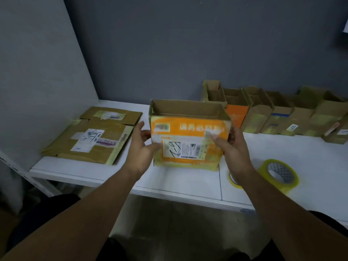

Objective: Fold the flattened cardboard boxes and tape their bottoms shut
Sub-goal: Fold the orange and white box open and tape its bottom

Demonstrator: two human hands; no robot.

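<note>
An orange and white cardboard box point(190, 136) stands upright in the middle of the white table point(293, 149), its top open toward me. My left hand point(140, 147) grips its left side and my right hand point(233, 147) grips its right side, thumbs on the front face. A stack of flattened brown boxes point(90, 136) with shipping labels lies at the left. A large roll of yellowish tape point(278, 175) lies on the table to the right, and a smaller tape roll point(233, 180) is partly hidden under my right wrist.
A row of several folded, open-topped boxes point(273, 112) lines the grey back wall point(188, 44) from the centre to the right edge. A grey partition point(37, 72) closes the left side. The table's front edge point(169, 194) runs just beyond my forearms.
</note>
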